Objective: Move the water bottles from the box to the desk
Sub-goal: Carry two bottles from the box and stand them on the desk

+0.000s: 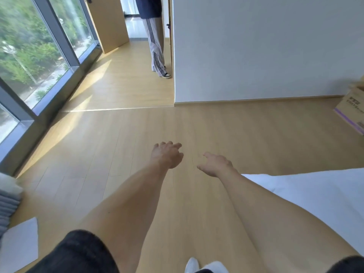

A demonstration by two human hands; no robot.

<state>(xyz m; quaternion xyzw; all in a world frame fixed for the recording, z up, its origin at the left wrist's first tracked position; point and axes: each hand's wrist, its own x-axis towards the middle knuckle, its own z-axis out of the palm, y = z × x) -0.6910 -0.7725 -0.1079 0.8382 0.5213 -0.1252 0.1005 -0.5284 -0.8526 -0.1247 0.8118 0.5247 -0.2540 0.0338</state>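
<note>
Water bottles? None in sight yet, and no desk either. Left hand (pixel 167 155) is out front, fingers loosely curled, holding nothing; right hand (pixel 215 164) is relaxed and empty too. Cardboard box (pixel 350 109) sits at the far right by the wall, so I'd guess I'm between trips: turn right, walk over, reach in.

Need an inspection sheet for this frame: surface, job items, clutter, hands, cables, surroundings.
Surface: wood floor, sunlit near the window; no desk in view.
Job's things: cardboard box at the right edge against the wall, cut off by the frame; no bottles visible.
Clutter: white sheet on the floor lower left; white bedding lower right.
Grippers: left hand and right hand both out over the floor, fingers loose, holding nothing.
Cables: nothing seen.
Surroundings: window on the left, white wall, another person standing in the doorway.
</note>
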